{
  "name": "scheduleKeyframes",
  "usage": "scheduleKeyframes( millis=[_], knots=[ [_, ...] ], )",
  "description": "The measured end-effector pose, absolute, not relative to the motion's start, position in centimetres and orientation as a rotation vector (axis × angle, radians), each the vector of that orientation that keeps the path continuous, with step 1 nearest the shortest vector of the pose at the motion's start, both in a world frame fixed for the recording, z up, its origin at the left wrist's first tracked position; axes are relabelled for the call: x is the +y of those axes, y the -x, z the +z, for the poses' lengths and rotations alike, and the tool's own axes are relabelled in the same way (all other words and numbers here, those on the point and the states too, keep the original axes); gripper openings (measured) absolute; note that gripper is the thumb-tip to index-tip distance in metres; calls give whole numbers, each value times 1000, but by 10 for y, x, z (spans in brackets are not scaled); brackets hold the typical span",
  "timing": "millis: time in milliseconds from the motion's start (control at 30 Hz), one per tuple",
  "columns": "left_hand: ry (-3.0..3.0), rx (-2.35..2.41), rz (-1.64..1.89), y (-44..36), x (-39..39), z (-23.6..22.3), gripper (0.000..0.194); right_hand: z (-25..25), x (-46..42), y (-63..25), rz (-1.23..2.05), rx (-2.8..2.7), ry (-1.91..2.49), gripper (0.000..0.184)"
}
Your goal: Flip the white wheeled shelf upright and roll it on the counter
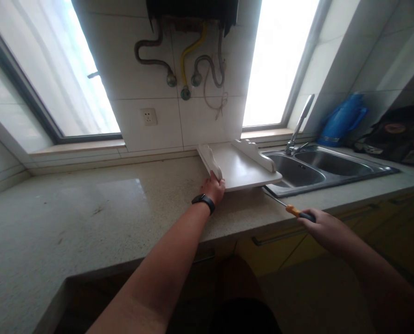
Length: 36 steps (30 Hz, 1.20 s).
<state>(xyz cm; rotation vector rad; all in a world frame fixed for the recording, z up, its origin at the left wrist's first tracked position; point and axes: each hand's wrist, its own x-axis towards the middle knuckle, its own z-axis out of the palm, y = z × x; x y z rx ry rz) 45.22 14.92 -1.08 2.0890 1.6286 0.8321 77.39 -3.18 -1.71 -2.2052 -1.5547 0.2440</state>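
A white board with two raised, wavy-edged side pieces (240, 164) rests on the countertop, its right part close against the sink. My left hand (214, 186), with a black band on the wrist, grips the near end of the left side piece. In my right hand (314, 220) is a screwdriver (292, 210) with an orange and black handle. Its thin metal shaft points left toward the underside of the board's near right corner. Whether the tip touches the board cannot be made out.
A double steel sink (297, 178) with a tall faucet (299, 125) lies to the right. Behind it stand a blue thermos jug (342, 121) and a dark bag (398, 134). The speckled countertop (88, 218) stretches left. Pipes (186, 60) and a socket (149, 117) are on the wall.
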Motion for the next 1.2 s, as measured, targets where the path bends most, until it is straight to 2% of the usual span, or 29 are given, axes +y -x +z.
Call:
scheduleKeyframes(
  millis=[100, 200, 333, 433, 533, 633, 800, 1033, 1200],
  knots=[
    [-2100, 1617, 811, -453, 150, -11, 75, 2, -39, -754, 357, -1569, 2101, 43],
    [-2126, 1590, 787, -449, 147, -11, 81, 25, -28, -717, 337, -1529, 2052, 49],
    [-2170, 1572, 739, -428, 130, -13, 95, 52, -16, -682, 182, -1624, 2127, 41],
    [-2280, 1512, 707, -393, 101, -17, 97, 64, -19, -677, 277, -1740, 2009, 37],
    [-2591, 1354, 580, -344, 62, -26, 94, 68, -17, -671, 323, -1767, 1797, 37],
    [-2876, 1172, 383, -288, 25, -36, 93, 64, 0, -655, 169, -1630, 1720, 36],
    [-3283, 836, 183, -224, -5, -43, 67, 46, 61, -621, -217, -1572, 1738, 37],
    [-3351, 797, 258, -218, -8, -42, 53, 27, 139, -580, -234, -1666, 1831, 40],
    [-3351, 766, 281, -217, -8, -42, 54, 20, 159, -572, -201, -1767, 1843, 45]
  ],
)
